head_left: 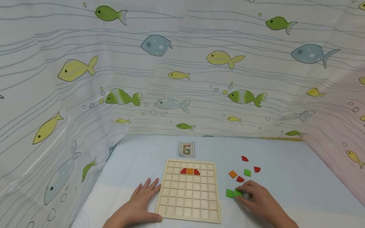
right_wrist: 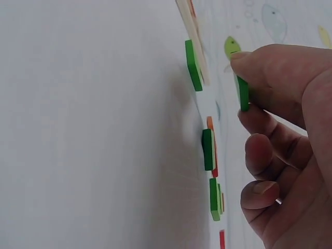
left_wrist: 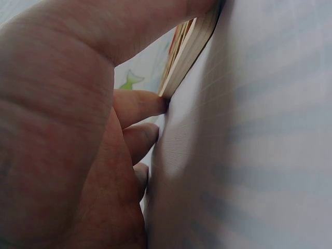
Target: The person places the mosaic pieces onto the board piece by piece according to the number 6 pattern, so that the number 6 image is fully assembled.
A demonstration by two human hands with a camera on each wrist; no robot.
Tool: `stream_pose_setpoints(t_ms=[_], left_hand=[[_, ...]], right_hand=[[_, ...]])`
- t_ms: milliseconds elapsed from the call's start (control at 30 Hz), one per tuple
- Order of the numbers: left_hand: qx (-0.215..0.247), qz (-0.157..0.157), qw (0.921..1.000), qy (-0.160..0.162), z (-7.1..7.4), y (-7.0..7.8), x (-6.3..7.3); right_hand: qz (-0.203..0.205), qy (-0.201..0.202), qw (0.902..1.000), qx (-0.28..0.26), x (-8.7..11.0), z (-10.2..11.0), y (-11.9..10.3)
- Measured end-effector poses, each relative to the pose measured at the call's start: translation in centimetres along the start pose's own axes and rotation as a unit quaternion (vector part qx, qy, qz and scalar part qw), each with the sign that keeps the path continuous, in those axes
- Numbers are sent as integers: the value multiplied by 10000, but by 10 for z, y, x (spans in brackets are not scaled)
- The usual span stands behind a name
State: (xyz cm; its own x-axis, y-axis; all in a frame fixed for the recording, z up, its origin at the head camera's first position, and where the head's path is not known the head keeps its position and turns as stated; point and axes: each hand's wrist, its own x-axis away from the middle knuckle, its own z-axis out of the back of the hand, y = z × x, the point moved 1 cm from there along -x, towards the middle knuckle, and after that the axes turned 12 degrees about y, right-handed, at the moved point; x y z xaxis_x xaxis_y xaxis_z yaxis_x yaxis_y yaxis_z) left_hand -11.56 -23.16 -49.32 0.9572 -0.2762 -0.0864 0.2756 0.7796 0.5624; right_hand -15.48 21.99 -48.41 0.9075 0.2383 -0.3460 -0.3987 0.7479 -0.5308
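Observation:
My right hand (head_left: 258,198) pinches a green square tile (right_wrist: 242,94) between thumb and index finger. In the right wrist view this tile is lifted off the table, and the other fingers curl loosely. Another green tile (head_left: 229,193) lies just left of the hand. My left hand (head_left: 141,202) rests with fingers spread at the left side of a wooden grid board (head_left: 188,202), its thumb and index fingertip against the board's edge. Near the board's top, an orange square (head_left: 190,171) sits between two red quarter-round tiles (head_left: 183,171), each in its own cell.
Right of the board lie an orange square (head_left: 233,174), a green square (head_left: 247,173) and three red quarter-round pieces (head_left: 240,179). A small pattern card (head_left: 187,149) with a coloured figure lies behind the board. Fish-printed curtains (head_left: 199,88) enclose the table.

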Motion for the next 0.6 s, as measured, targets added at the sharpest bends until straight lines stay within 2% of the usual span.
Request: stream_pose_setpoints(t_ms=[233, 600], left_hand=[[13, -42, 10000, 60, -1, -2, 1], [47, -20, 10000, 77, 1, 3, 2]], right_hand=[[184, -106, 9998, 53, -6, -4, -4], [492, -10, 9988, -14, -23, -7, -13]])
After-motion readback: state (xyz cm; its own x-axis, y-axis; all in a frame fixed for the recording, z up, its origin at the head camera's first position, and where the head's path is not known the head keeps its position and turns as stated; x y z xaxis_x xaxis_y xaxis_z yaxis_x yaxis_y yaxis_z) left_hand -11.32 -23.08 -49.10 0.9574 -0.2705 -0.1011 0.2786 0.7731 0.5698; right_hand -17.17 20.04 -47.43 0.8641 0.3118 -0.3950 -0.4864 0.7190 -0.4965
